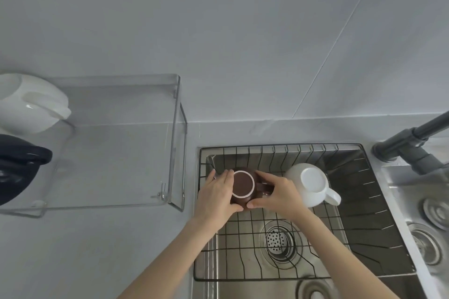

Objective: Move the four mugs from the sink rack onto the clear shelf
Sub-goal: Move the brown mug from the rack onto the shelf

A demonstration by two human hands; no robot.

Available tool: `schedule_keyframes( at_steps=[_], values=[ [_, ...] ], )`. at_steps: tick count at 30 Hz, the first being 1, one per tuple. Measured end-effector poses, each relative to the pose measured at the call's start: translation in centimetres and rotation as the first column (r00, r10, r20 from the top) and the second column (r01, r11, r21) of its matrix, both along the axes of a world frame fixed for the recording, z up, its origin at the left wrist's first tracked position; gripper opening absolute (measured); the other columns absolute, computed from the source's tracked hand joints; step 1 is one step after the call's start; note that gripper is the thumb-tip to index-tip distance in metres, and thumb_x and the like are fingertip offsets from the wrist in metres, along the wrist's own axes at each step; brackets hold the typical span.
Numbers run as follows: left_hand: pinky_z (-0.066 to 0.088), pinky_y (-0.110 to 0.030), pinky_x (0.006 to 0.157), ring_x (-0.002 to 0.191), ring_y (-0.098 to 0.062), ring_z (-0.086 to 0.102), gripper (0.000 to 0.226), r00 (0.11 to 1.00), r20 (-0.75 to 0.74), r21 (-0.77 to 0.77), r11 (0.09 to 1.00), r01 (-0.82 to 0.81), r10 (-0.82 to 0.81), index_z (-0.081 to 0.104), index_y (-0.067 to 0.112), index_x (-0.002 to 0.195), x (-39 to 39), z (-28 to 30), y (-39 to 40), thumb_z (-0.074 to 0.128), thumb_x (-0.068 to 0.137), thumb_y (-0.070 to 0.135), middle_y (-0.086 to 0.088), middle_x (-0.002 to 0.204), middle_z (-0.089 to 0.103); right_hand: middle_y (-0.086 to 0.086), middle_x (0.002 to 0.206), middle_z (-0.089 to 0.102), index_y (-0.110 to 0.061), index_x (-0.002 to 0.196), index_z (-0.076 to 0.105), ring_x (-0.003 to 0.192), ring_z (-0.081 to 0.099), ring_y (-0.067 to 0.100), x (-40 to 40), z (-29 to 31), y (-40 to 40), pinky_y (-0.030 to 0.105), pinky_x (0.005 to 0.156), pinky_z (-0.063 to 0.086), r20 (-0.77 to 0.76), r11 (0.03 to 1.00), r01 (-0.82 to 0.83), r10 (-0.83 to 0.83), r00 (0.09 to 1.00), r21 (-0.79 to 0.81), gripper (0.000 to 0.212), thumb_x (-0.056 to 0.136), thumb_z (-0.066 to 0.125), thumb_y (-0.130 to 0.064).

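A brown mug (243,183) stands upside down at the left end of the black wire sink rack (315,153). My left hand (216,192) wraps its left side and my right hand (277,193) covers its right side and handle. A white mug (311,183) rests upside down just to the right, handle pointing right. The clear shelf (121,143) stands on the counter to the left. A white mug (29,102) and a dark blue mug (17,167) sit upside down at its left end.
The rack lies in a steel sink with a round drain (278,241). A dark grey faucet (410,143) rises at the right, beside a second basin (427,201). A grey tiled wall stands behind; pale counter (97,250) stretches on the left.
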State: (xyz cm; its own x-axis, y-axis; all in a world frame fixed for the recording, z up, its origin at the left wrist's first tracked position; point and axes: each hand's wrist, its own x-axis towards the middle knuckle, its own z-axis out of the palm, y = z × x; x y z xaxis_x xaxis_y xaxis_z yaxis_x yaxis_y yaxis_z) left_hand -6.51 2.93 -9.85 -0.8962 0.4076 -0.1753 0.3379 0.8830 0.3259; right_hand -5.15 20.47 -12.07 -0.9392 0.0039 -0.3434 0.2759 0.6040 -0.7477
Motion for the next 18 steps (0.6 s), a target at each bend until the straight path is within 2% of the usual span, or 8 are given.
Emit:
schedule_keyframes(
  at_steps=[2,4,6,9,12,14,16,18],
  values=[
    [0.019,-0.032,0.112,0.133,-0.025,0.033,0.092,1.0,0.016,0.02,1.0,0.003,-0.003,0.022,0.01,0.137,0.2,0.7,0.1,0.071,0.067,0.042,-0.008,0.146,0.036,-0.011,0.098,0.066,-0.027,0.123,0.053,0.093,0.059,0.005,0.4,0.8,0.2,0.013,0.076,0.04,-0.011,1.0,0.023,-0.023,1.0,0.002,0.091,0.039,0.085,-0.043],
    [0.027,-0.032,0.108,0.134,-0.024,0.032,0.091,1.0,0.022,0.069,0.998,-0.001,0.0,0.021,0.01,0.138,0.4,2.0,0.2,0.071,0.068,0.039,-0.009,0.147,0.033,-0.013,0.098,0.064,-0.029,0.123,0.053,0.096,0.06,0.006,0.7,2.3,0.3,0.019,0.082,0.044,-0.031,0.999,0.044,-0.044,0.999,-0.008,0.092,0.038,0.085,-0.043],
    [0.03,-0.032,0.106,0.133,-0.022,0.033,0.091,1.0,-0.003,0.128,0.992,-0.001,0.002,0.021,0.01,0.138,0.6,3.7,0.2,0.072,0.068,0.037,-0.009,0.147,0.034,-0.012,0.1,0.065,-0.028,0.124,0.052,0.099,0.06,0.006,0.9,4.4,0.6,0.023,0.087,0.045,-0.059,0.998,0.054,-0.055,0.997,-0.012,0.094,0.037,0.086,-0.043],
    [0.034,-0.033,0.103,0.127,-0.023,0.039,0.089,0.996,-0.085,0.198,0.98,0.001,0.016,0.023,0.011,0.136,0.5,7.5,-0.3,0.073,0.067,0.037,-0.008,0.141,0.041,-0.016,0.1,0.066,-0.031,0.124,0.052,0.096,0.059,0.0,0.6,8.7,0.4,0.016,0.084,0.044,-0.141,0.999,0.015,-0.01,0.99,0.035,0.091,0.04,0.086,-0.044],
    [0.039,-0.034,0.096,0.12,-0.024,0.044,0.086,0.983,-0.176,0.261,0.965,-0.004,0.051,0.028,0.012,0.133,0.0,12.5,-1.8,0.075,0.065,0.035,-0.007,0.134,0.048,-0.018,0.099,0.068,-0.031,0.118,0.057,0.098,0.063,0.003,-0.7,14.1,-0.7,0.027,0.092,0.047,-0.23,0.999,-0.037,0.035,0.973,-0.007,0.085,0.038,0.086,-0.04],
    [0.04,-0.035,0.093,0.116,-0.024,0.046,0.084,0.96,-0.264,0.3,0.954,-0.012,0.095,0.033,0.012,0.13,-0.4,15.9,-3.4,0.077,0.063,0.034,-0.006,0.13,0.052,-0.029,0.084,0.068,-0.046,0.105,0.06,0.092,0.065,0.0,-1.7,18.0,-2.2,0.02,0.086,0.049,-0.311,0.995,-0.097,0.091,0.946,-0.004,0.072,0.038,0.085,-0.041],
    [0.04,-0.035,0.089,0.111,-0.026,0.048,0.084,0.931,-0.327,0.325,0.944,-0.047,0.159,0.036,0.012,0.129,-0.9,18.8,-5.2,0.078,0.06,0.034,-0.007,0.124,0.056,-0.036,0.081,0.067,-0.06,0.09,0.058,0.088,0.064,-0.004,-2.9,21.5,-4.1,0.01,0.08,0.049,-0.371,0.986,-0.167,0.161,0.914,0.017,0.06,0.04,0.085,-0.04],
    [0.04,-0.035,0.084,0.107,-0.027,0.05,0.084,0.911,-0.354,0.324,0.941,-0.093,0.212,0.039,0.013,0.128,-1.6,20.9,-7.2,0.079,0.058,0.034,-0.008,0.119,0.059,-0.028,0.088,0.07,-0.056,0.088,0.061,0.087,0.066,0.0,-4.4,23.8,-6.0,0.013,0.081,0.05,-0.405,0.974,-0.225,0.217,0.888,0.029,0.055,0.042,0.085,-0.037]
  ],
)
